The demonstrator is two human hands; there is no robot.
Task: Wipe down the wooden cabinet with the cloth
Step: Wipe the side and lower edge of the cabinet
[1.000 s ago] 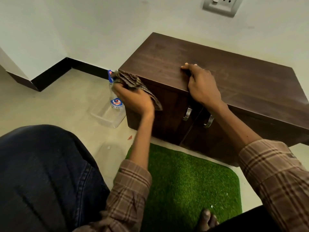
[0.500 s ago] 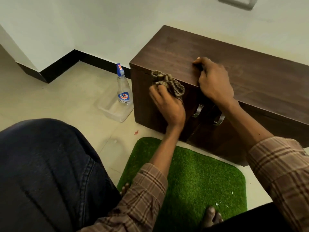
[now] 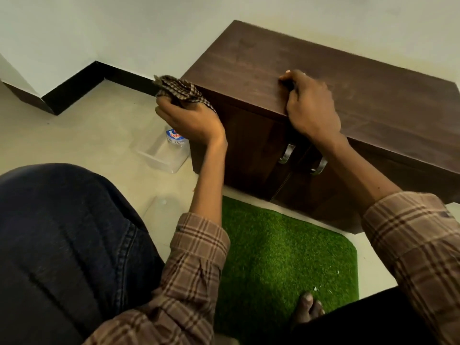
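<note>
Label on the spray bottle (image 3: 175, 138): blue and red print, letters "Col" legible, the rest covered by the left hand (image 3: 191, 120). Only the bottle's labelled mid-section shows; its top is hidden behind that hand. The bottle stands in a clear plastic tray (image 3: 159, 155) on the tiled floor, just beside the cabinet's left side.

Left hand: fingers curled round a bunched checked cloth (image 3: 179, 90), which is held at the upper left front corner of the wooden cabinet (image 3: 323, 78). Whether the cloth actually touches the wood cannot be told; the hand covers the contact line.

Right hand (image 3: 311, 105): fingers curled over the front edge of the cabinet top, gripping it, thumb side on the top surface. Fingertips below the edge are hidden.

Cabinet: dark brown, low, against a white wall; right end cut off by the frame. Two metal door handles (image 3: 286, 154) at the door seam, the right one partly behind the right forearm.

Surroundings: green artificial-grass mat (image 3: 286, 257) in front of the cabinet, a bare toe at its near edge, a dark denim knee lower left, plaid sleeves on both arms, black skirting along the wall.
</note>
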